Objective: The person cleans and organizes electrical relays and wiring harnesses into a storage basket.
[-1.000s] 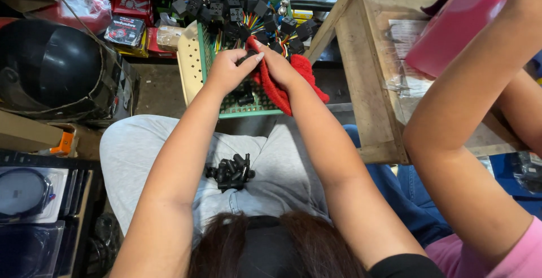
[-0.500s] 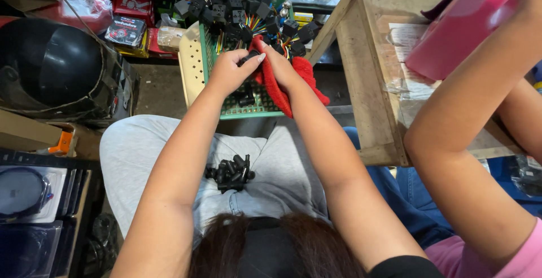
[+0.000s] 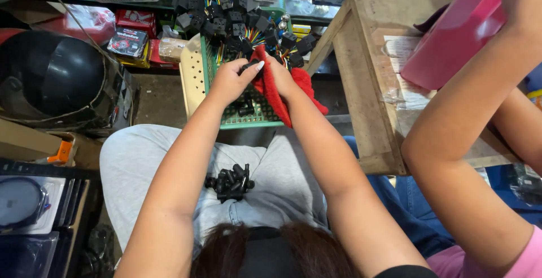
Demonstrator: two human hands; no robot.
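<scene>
My left hand [image 3: 230,80] grips a small black plug-like part [image 3: 249,65] over a green plastic basket [image 3: 248,121]. Close beside it, my right hand [image 3: 280,77] holds a red cloth [image 3: 302,85] that drapes down over the basket's right side. The two hands nearly touch around the black part. The basket's far end carries several black connectors with coloured wires [image 3: 243,24]. A small heap of black parts [image 3: 230,182] lies in my lap on grey trousers [image 3: 135,171].
A wooden stool-like table [image 3: 367,75] stands at the right. Another person's arm [image 3: 463,120] reaches up beside it, holding a pink box [image 3: 451,41]. A black helmet [image 3: 56,77] sits at the left, and shelves of packaged goods [image 3: 130,41] lie behind.
Both hands stay together over the basket, shifted only slightly. The other person's arm has lifted the pink box a little higher at the upper right.
</scene>
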